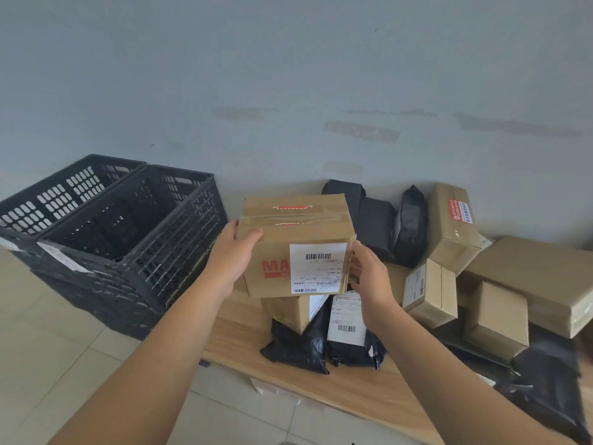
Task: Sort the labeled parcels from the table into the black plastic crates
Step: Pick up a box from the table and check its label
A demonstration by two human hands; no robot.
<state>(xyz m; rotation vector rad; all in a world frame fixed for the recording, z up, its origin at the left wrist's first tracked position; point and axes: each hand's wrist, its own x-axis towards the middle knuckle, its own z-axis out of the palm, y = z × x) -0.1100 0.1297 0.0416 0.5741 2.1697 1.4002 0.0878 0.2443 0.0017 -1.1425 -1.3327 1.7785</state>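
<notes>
Parcels lie across a light wooden table that runs from centre frame to the lower right. Nearest, at the bottom right, a crumpled black plastic mailer bag hangs at the table's front edge. Centre, slightly lower: two black poly mailers side by side, the right one bearing a white barcode label; a small brown carton sits on or just behind them, partly hidden.

Above that group, a brown cardboard box with red print and a white shipping label is held between both hands. Left hand grips the box's left upper edge, thumb curled over the top, fingers hidden behind the side. Right hand is at the box's right edge, fingers bent against the corner; whether it clamps or only touches, cannot tell.

Right of centre: two small plain brown cartons, one behind them a larger flat brown carton.

Farther, against the grey wall: black wrapped packages and an upright brown carton with a red-and-white sticker.

Left of frame: two black perforated plastic crates side by side on the pale tiled floor, touching each other, the nearer one just beside the table's left end. Interiors appear dark; contents cannot be told.
</notes>
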